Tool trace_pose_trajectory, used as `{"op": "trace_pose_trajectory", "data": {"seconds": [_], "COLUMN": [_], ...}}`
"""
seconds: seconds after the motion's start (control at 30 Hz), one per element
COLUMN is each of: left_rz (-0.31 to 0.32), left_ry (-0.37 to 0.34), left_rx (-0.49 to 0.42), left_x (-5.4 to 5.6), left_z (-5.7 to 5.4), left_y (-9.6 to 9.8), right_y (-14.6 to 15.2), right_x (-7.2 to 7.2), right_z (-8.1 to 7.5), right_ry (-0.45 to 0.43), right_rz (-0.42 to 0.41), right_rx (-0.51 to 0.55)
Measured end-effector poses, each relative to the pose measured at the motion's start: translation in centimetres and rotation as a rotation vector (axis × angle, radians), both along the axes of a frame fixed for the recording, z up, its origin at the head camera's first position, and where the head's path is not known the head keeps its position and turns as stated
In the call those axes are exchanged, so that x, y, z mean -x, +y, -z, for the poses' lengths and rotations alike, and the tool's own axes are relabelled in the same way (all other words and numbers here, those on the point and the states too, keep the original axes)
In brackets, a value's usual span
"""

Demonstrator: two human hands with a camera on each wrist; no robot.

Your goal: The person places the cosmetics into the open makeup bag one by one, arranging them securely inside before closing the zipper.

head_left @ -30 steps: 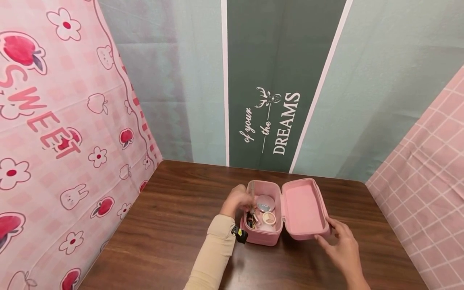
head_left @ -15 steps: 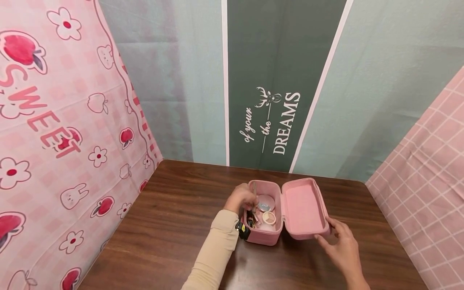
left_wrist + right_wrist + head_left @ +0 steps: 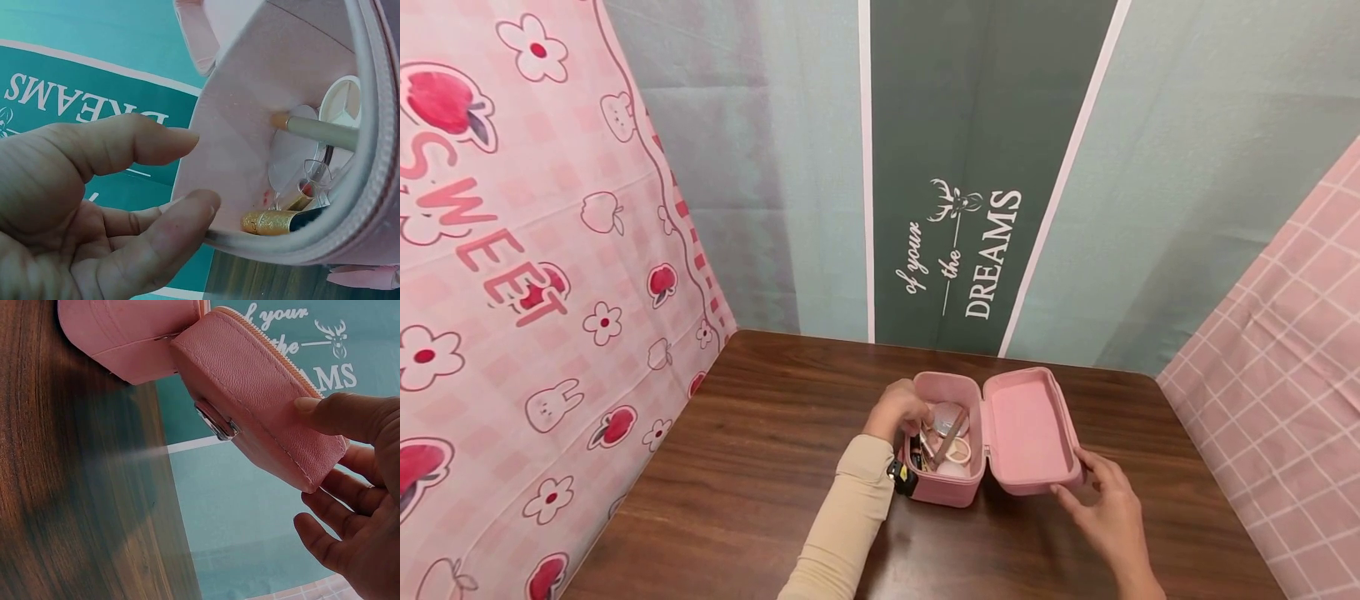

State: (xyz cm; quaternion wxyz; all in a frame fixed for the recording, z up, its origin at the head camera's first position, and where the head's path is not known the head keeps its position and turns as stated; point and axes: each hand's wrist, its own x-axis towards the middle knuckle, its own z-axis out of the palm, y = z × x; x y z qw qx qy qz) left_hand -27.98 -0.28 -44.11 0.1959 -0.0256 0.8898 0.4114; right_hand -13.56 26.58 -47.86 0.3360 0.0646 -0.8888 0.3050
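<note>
A pink zip-up cosmetic case (image 3: 945, 494) stands on the table with its lid (image 3: 1028, 429) swung out to the right. My left hand (image 3: 901, 407) is at the case's left rim; in the left wrist view its thumb and fingers are apart with nothing between them. Inside, a slim stick-shaped cosmetic (image 3: 315, 131) with a tan end lies slanting over a round compact (image 3: 943, 417) and a three-part round palette (image 3: 340, 103). A gold glittery tube (image 3: 269, 222) lies near the wall. My right hand (image 3: 1111, 508) pinches the lid's outer corner between thumb and fingers.
The brown wooden table (image 3: 760, 467) runs back to a green and teal cloth backdrop (image 3: 797, 208). Pink patterned cloth (image 3: 572, 333) hangs at the left, and pink checked cloth (image 3: 1285, 333) at the right. A metal clasp (image 3: 215, 420) sits on the lid's outside.
The slim stick, earlier upright in my left hand, now lies slanted inside the case, let go. My left hand had shifted slightly right before that. The right hand stays on the lid.
</note>
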Motion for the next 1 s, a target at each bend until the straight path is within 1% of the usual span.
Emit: {"op": "trace_pose_trajectory", "data": {"seconds": [0.2, 0.27, 0.33, 0.4, 0.43, 0.57, 0.63, 0.67, 0.8, 0.9, 1.0], "left_rz": [0.004, 0.005, 0.008, 0.018, 0.021, 0.034, 0.038, 0.043, 0.091, 0.129, 0.141], "left_ry": [-0.024, -0.02, 0.005, 0.065, 0.111, 0.351, 0.451, 0.484, 0.563, 0.593, 0.614], "left_rx": [-0.019, -0.028, -0.049, -0.066, -0.082, -0.128, -0.16, -0.175, -0.251, -0.319, -0.373], "left_x": [0.1, 0.1, -0.1, -0.5, -0.8, -1.8, -2.2, -2.4, -3.0, -3.6, -4.2], "left_z": [0.1, 0.1, 0.2, 0.5, 0.7, 1.7, 2.3, 2.5, 3.6, 4.4, 5.2], "left_y": [0.1, 0.1, 0.0, -0.3, -0.5, -1.5, -1.9, -2.1, -2.9, -3.5, -3.9], "right_y": [0.2, 0.2, 0.1, -0.1, -0.2, -0.7, -1.0, -1.0, -1.3, -1.4, -1.7], "right_x": [0.0, 0.0, 0.0, -0.1, -0.2, -0.6, -0.7, -0.8, -0.8, -0.8, -0.9], "right_z": [0.0, 0.0, 0.0, 0.0, 0.0, 0.1, 0.2, 0.2, 0.4, 0.5, 0.6], "right_ry": [-0.012, -0.016, -0.025, -0.051, -0.068, -0.148, -0.17, -0.175, -0.163, -0.145, -0.128], "right_rz": [0.021, 0.029, 0.03, 0.03, 0.029, 0.05, 0.064, 0.069, 0.066, 0.06, 0.058], "right_rx": [-0.013, -0.011, 0.007, 0.048, 0.077, 0.2, 0.231, 0.239, 0.271, 0.307, 0.328]}}
